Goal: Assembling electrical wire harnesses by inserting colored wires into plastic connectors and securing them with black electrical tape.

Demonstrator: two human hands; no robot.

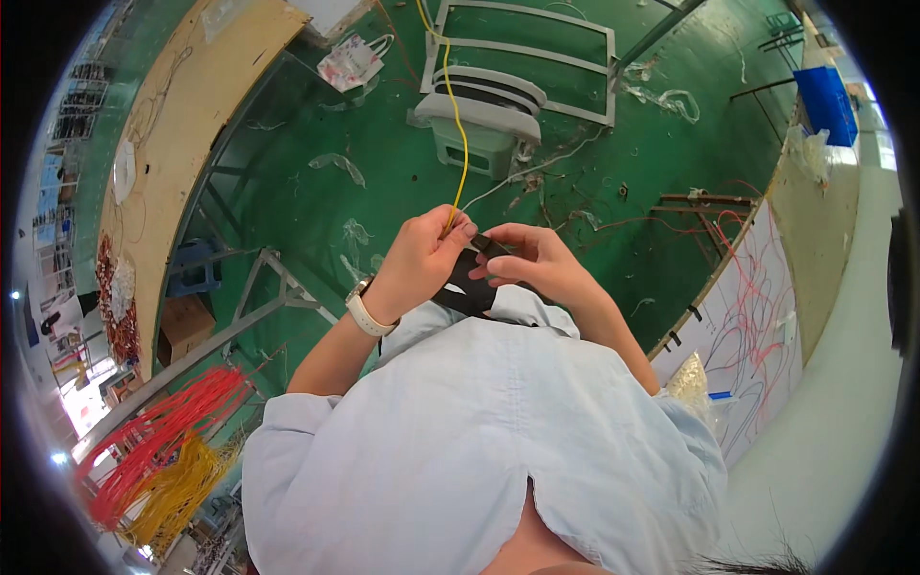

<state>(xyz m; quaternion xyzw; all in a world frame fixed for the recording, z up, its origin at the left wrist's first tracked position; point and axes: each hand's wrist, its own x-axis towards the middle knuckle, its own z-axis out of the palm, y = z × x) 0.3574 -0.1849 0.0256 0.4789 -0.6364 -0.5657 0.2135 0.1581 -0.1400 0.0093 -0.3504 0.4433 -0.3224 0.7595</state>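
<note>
My left hand (422, 257) is in front of my body, thumb and fingers pinched on a yellow wire (460, 125) that runs up and away over the floor. A pale grey wire (532, 171) also leads toward these fingertips. Close beside them, my right hand (548, 268) has its thumb and fingers closed on a small black piece (489, 245), whose exact kind I cannot make out. The two hands nearly meet at this piece. Below them, black material (470, 287) shows over my lap. A white watch (369, 311) circles my left wrist.
A grey stool (479, 144) and a metal frame (613, 81) stand ahead on the green floor. To the left is a wooden table (225, 72); red wires (177, 417) and yellow wires (177, 489) hang nearby. At right, a white board (767, 278) carries loose wires.
</note>
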